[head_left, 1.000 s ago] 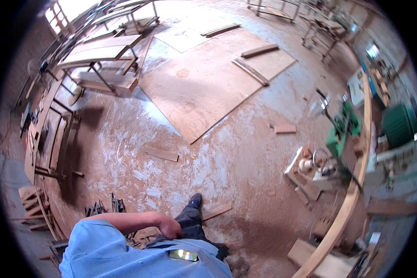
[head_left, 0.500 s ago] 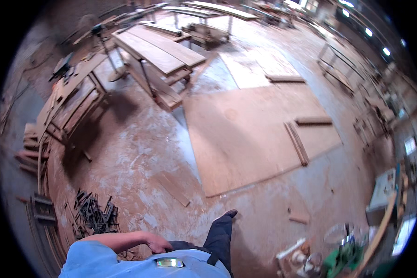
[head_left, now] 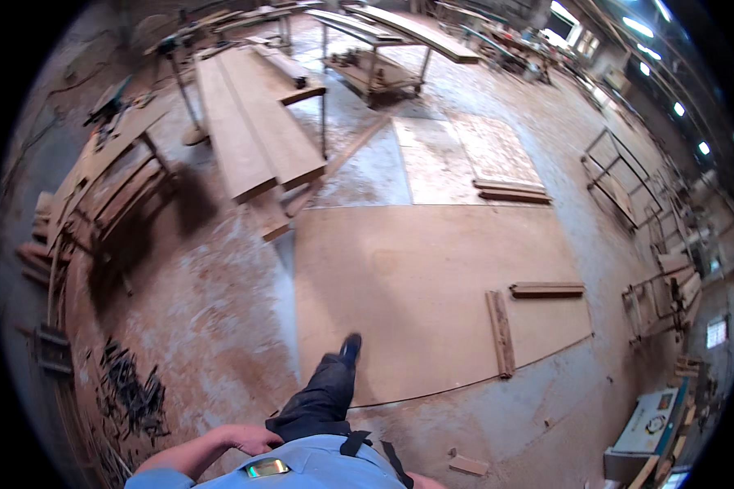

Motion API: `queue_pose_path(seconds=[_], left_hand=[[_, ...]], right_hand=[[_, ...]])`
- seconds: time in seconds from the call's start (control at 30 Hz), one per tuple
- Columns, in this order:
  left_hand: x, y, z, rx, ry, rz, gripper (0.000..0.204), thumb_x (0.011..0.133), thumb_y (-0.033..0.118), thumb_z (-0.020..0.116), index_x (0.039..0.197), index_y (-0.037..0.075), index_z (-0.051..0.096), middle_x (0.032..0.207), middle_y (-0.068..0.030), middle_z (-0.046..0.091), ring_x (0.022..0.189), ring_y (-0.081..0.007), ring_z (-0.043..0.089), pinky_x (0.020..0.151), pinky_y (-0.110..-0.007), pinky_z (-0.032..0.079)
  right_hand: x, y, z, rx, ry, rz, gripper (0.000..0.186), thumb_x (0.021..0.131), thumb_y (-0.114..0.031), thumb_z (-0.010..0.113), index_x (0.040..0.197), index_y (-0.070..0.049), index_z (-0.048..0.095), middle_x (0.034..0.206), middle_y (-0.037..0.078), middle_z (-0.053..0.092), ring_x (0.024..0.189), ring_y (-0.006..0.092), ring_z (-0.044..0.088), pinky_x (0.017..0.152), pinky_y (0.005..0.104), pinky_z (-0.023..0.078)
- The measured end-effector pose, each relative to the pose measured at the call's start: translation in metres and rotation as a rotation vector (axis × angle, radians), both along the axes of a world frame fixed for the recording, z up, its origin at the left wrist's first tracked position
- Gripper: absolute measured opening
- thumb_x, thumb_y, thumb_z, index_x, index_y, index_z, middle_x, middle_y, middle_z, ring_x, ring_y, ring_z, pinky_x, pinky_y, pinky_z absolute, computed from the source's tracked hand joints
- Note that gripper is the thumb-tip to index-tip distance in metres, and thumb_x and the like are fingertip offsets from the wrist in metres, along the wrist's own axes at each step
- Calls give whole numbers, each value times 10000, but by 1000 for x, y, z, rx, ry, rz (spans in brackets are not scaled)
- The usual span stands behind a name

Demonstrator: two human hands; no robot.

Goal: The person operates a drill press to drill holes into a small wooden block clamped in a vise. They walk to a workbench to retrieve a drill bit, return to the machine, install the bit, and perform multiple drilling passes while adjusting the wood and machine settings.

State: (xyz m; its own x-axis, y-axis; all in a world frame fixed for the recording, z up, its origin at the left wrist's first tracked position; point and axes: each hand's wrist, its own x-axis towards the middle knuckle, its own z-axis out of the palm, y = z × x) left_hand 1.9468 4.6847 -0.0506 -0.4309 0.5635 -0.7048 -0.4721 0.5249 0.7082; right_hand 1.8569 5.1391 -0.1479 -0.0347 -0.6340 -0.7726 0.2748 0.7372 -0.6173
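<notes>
Left hand (head_left: 249,438) (apparently empty) beside forward-pointing trouser leg (head_left: 322,395).

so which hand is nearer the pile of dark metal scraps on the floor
Left. The left hand rests by the person's thigh, just right of the pile of dark metal scraps on the dusty floor. The right hand barely shows at the bottom edge, farther right, beyond the person's body.

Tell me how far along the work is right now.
Done: long planks lie stacked on the trestles. In hand: nothing; the left hand rests empty by the thigh, and one shoe steps onto the floor sheet. Left: two short boards lie on that sheet, unlifted.
</notes>
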Motion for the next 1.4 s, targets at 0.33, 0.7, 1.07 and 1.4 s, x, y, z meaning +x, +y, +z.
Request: queue_pose_path(seconds=[0.33, 0.7, 1.07, 1.4], left_hand=[[-379, -63, 6, 102, -89, -113, 476, 808, 262, 574, 1179, -32, 536, 1104, -171, 624, 997, -227, 592, 848, -334, 464], [-724, -97, -16, 25, -71, 51, 414, 838, 304, 518, 1101, -9, 582, 993, -157, 649, 917, -239, 595, 816, -351, 457], [-1105, -117, 59, -155, 55, 148, 499, 770, 380, 556, 1132, 38, 590, 1034, -151, 644, 958, -246, 605, 834, -352, 454], [-1516, -148, 13, -85, 240, -219, 505, 768, 436, 570, 1101, 58, 599, 987, -188, 639, 921, -328, 612, 780, -395, 466]], right_hand=[[-299, -46, 18, 13, 84, -70, 412, 790, -331, 618, 1061, -21, 611, 1010, 174, 652, 894, 231, 609, 777, 353, 479], [-691, -149, 110, 22, 178, -52, 397, 773, -288, 608, 1068, -22, 611, 1057, 179, 642, 976, 253, 605, 853, 354, 449], [-1062, -146, 90, -230, 127, -117, 357, 805, -237, 582, 1112, -56, 594, 1079, 145, 646, 999, 222, 597, 867, 346, 446], [-1361, -153, 75, 1, 214, -550, 479, 774, -304, 589, 1143, 1, 575, 1085, 158, 638, 989, 224, 580, 863, 367, 443]])
